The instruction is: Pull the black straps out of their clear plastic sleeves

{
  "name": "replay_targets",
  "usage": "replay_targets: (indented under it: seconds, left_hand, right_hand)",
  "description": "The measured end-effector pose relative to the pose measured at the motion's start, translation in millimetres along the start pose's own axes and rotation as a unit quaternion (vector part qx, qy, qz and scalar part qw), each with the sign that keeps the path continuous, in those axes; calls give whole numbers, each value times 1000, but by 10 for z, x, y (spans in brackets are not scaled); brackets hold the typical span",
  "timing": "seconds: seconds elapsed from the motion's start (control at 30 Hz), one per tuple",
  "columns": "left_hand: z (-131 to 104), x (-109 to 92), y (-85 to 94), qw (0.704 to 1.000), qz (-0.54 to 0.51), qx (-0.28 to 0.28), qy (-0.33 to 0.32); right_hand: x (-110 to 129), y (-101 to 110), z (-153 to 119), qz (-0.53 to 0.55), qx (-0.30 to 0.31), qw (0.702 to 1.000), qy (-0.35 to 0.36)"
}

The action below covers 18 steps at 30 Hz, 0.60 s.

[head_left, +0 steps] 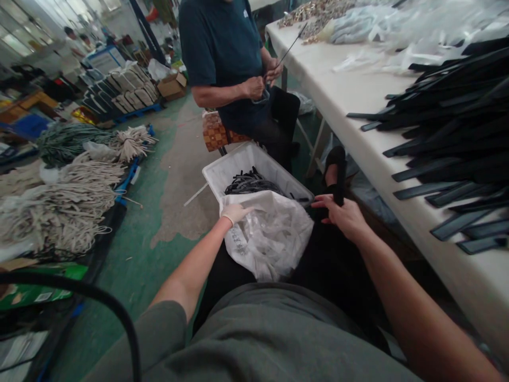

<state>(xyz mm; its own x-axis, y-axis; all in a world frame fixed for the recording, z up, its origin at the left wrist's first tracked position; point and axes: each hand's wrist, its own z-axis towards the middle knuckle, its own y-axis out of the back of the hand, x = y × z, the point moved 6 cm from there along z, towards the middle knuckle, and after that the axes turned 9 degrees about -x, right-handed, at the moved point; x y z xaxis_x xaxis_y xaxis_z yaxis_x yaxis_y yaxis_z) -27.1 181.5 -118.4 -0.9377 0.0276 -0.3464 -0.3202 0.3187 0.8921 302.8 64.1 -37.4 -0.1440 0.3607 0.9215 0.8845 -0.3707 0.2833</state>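
My left hand (235,213), which looks covered by a pale glove, lies on a crumpled white plastic bag (274,239) over my lap. Its fingers appear stretched out on the plastic. My right hand (344,216) is beside the right corner of a white plastic bin (226,170). A short black strap (340,178) stands up from between its fingers, while other fingertips point left towards the bin's rim. Black strips (254,183) lie in a heap inside the bin, partly hidden by the bag.
A co-worker (226,58) sits ahead, holding a thin dark piece. Right, a white table (369,143) bears piled black straps (457,138) and clear plastic bags (382,26). Pale cord bundles (59,196) lie on a left-hand pallet. A black cable (99,300) crosses the lower left.
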Motion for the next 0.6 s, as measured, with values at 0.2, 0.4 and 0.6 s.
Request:
replay_targets:
  seconds: [0.2,0.4,0.6]
  left_hand:
    - [-165,65,-322,998,-48,8,40]
    - [-481,-89,25,975,-217,-24,28]
    - [-1334,-426,193,833,-545,91,24]
  right_hand:
    - [-214,-291,-512,53,146,984,-92]
    - [-263,-391,-619,53,158,979,-117]
    - [-38,-793,-826,82,251,958,-112]
